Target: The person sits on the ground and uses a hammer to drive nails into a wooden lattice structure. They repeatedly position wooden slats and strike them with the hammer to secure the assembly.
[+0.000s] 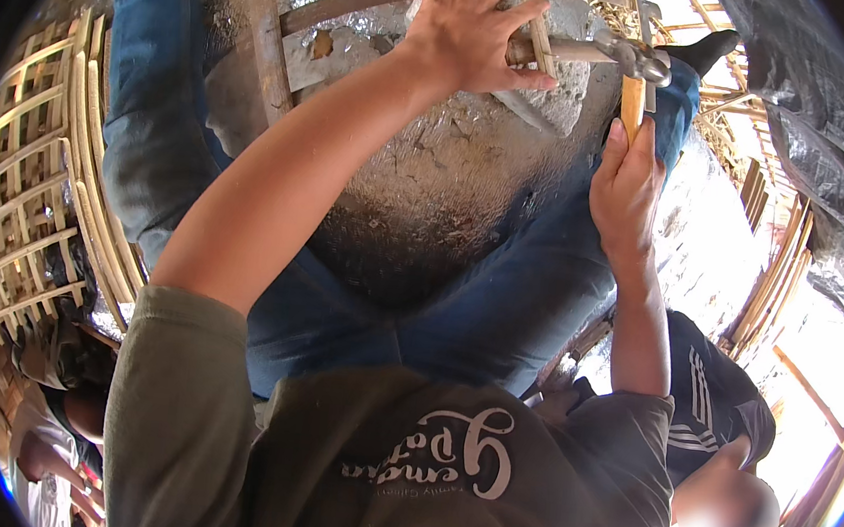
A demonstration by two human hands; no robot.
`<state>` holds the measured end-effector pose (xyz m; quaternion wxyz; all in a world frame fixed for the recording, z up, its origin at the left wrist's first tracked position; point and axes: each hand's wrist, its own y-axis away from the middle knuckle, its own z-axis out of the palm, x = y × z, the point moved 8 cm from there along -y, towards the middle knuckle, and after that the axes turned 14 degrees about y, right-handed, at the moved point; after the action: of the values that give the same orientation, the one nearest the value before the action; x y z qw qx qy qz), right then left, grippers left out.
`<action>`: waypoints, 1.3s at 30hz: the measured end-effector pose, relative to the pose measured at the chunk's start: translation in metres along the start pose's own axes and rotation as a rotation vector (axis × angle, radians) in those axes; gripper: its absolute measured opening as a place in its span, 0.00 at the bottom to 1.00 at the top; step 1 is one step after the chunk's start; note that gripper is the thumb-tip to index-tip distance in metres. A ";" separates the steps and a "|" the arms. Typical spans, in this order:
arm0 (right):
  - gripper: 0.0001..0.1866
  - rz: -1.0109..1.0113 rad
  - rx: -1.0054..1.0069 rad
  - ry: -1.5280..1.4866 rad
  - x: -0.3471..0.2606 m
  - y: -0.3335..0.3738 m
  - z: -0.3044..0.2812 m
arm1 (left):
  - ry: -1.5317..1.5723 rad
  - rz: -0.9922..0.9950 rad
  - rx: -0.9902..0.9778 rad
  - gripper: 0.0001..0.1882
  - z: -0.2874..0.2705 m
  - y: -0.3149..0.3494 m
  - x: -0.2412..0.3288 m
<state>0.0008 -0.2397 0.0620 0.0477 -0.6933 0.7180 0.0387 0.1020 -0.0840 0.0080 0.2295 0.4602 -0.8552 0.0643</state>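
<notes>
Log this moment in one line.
left hand: spread on brown slatted wooden frame | right hand: gripping wooden-handled metal hammer | rough grey block: under frame

left hand (472, 32): spread on slatted frame (266, 34) | right hand (631, 196): gripping hammer (634, 96) | grey block (569, 101): beneath frame

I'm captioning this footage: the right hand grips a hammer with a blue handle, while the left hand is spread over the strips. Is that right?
Not quite: the handle of the hammer is light tan, not blue, as the head view shows. The right hand does grip it, and the left hand is spread over the strips.
</notes>
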 end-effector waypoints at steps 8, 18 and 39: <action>0.12 0.134 0.025 -0.038 0.004 0.004 -0.003 | -0.045 0.017 0.028 0.53 -0.003 0.001 0.007; 0.12 0.172 -0.018 -0.072 0.017 -0.002 -0.005 | -0.001 0.014 0.033 0.55 0.001 0.000 0.004; 0.25 0.451 0.394 -0.533 0.057 0.004 0.038 | -0.158 0.054 0.165 0.55 0.017 -0.012 -0.001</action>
<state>-0.0047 -0.2917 0.0173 0.3545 -0.4615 0.8084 0.0882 0.1066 -0.0957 -0.0085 0.1208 0.4582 -0.8744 0.1043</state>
